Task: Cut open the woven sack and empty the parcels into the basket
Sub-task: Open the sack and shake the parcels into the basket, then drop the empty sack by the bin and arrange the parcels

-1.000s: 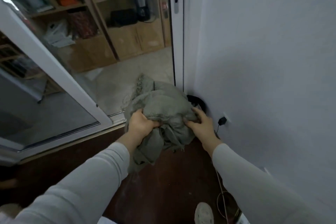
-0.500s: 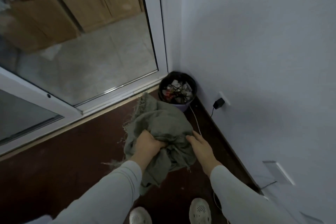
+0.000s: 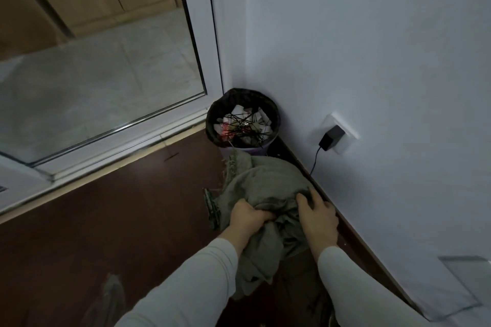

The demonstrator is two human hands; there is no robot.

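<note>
A crumpled grey-green woven sack [image 3: 263, 186] hangs bunched between both my hands, low over the dark red floor. My left hand [image 3: 248, 216] is clenched in its folds. My right hand [image 3: 317, 216] presses on the sack's right side with fingers curled into the cloth. A frayed edge of the sack [image 3: 231, 167] points toward a round bin with a black liner [image 3: 212, 117] in the corner, which holds paper scraps and black sticks. No parcels and no cutting tool are in view.
A white wall [image 3: 372, 48] runs along the right, with a socket and black plug [image 3: 330, 137] and a cable down to the skirting. A glass sliding door with a white frame [image 3: 210, 34] and floor rail is on the left. A blurred shoe [image 3: 113, 292] is below.
The view has tilted down and moved closer to the corner. The sack and both hands are now lower and nearer the bin, with the same hold on the cloth.
</note>
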